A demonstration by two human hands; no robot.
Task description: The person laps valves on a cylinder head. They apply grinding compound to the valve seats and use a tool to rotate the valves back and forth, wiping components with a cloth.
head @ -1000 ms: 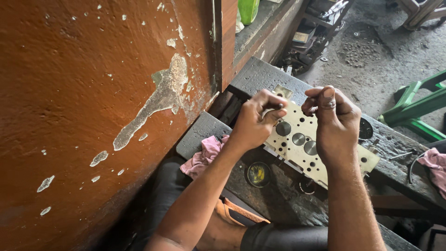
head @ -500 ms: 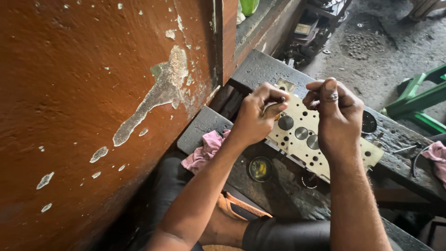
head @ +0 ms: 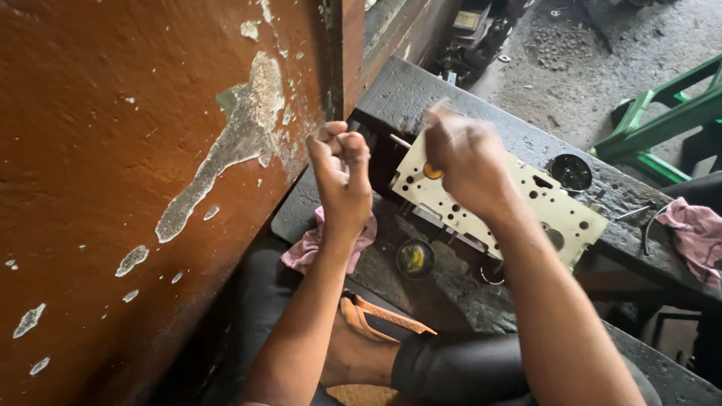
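Cream-coloured metal, drilled with many round holes, makes up the plate that lies tilted across the dark, grimy tabletop, its far end near a round black part. An orange-yellow spot shows through one of its openings near the left end. The right hand hovers over that end of the plate, blurred; its fingers look curled, but whether they pinch anything I cannot tell. The left hand is lifted just off the plate's left edge, closed into a fist, with a thin pale rod beside it that it may be gripping. Judging by this, the work is at the stage of fitting or loosening something small at the plate's left end, which calls for steadying the plate before turning. Below sit a small round tin and a pink rag; another rag lies at right, a green frame beyond, a peeling red-brown wall at left
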